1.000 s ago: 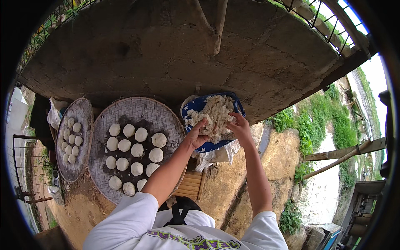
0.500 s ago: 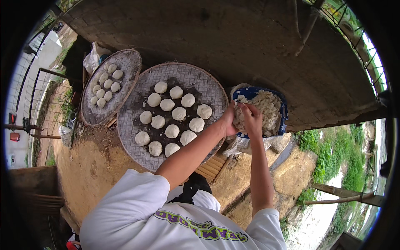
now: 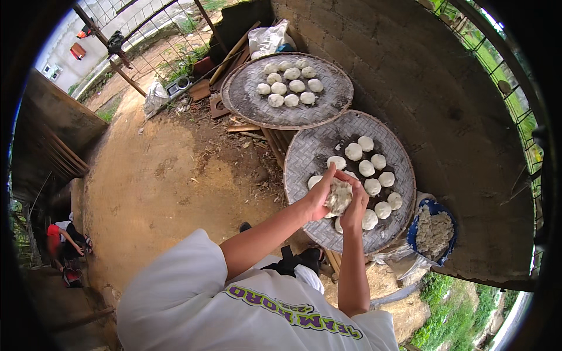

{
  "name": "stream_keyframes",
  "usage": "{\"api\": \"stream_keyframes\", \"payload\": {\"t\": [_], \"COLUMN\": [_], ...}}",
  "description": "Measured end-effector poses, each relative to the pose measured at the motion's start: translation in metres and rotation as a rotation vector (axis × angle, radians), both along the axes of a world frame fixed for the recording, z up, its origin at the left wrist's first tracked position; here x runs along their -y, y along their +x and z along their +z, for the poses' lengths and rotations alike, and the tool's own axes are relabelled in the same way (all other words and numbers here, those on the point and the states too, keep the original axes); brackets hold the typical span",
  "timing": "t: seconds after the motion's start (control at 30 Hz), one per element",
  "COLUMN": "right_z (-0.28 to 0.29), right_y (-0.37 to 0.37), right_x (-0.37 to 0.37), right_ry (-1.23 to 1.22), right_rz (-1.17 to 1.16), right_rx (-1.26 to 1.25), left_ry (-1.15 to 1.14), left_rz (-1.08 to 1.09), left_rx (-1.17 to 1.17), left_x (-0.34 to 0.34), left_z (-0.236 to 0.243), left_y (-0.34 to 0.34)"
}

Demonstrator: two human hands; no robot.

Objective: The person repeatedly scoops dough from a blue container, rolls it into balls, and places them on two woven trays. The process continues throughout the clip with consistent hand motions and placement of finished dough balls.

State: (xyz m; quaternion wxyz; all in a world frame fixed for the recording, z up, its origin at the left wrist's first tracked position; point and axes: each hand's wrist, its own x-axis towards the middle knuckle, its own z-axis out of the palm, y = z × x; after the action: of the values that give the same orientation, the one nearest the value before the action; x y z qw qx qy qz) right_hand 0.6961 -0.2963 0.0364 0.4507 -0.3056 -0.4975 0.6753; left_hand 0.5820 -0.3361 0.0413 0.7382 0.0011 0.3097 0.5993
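Observation:
A lump of pale, coarse dough (image 3: 339,197) is cupped between my two hands. My left hand (image 3: 318,198) curves round it from the left, and my right hand (image 3: 355,205) presses on it from the right, fingers meeting over the top. Both hands are above a round woven tray (image 3: 305,139), apart from its surface. On that tray lie several white dough balls (image 3: 372,187) in loose rows, some hidden behind my hands. To the right of the tray, a blue basin (image 3: 433,206) holds a heap of the same crumbly dough (image 3: 434,234).
A second woven tray (image 3: 240,90) with several dough balls (image 3: 297,86) stands beyond the first. A dark wall (image 3: 439,111) rises behind the trays. Bare ground (image 3: 152,187) spreads to the left, with a wire gate (image 3: 146,41) farther off. Another person (image 3: 67,243) is at the far left.
My hands have moved left from the blue basin to over the near tray, now with a dough lump between them. The view has turned leftward, showing more ground and another person.

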Motion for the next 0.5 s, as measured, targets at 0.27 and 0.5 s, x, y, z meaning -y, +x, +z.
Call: {"api": "stream_keyframes", "payload": {"t": [0.27, 0.5], "right_z": [0.002, 0.018], "right_y": [-0.215, -0.296], "right_x": [0.127, 0.084], "right_ry": [-0.176, -0.299], "right_rz": [-0.089, 0.244], "right_rx": [-0.036, 0.054], "left_ry": [-0.050, -0.215], "left_rz": [0.401, 0.510], "left_rx": [-0.174, -0.246], "left_x": [0.119, 0.103], "left_z": [0.013, 0.007], "left_y": [-0.192, -0.283]}}
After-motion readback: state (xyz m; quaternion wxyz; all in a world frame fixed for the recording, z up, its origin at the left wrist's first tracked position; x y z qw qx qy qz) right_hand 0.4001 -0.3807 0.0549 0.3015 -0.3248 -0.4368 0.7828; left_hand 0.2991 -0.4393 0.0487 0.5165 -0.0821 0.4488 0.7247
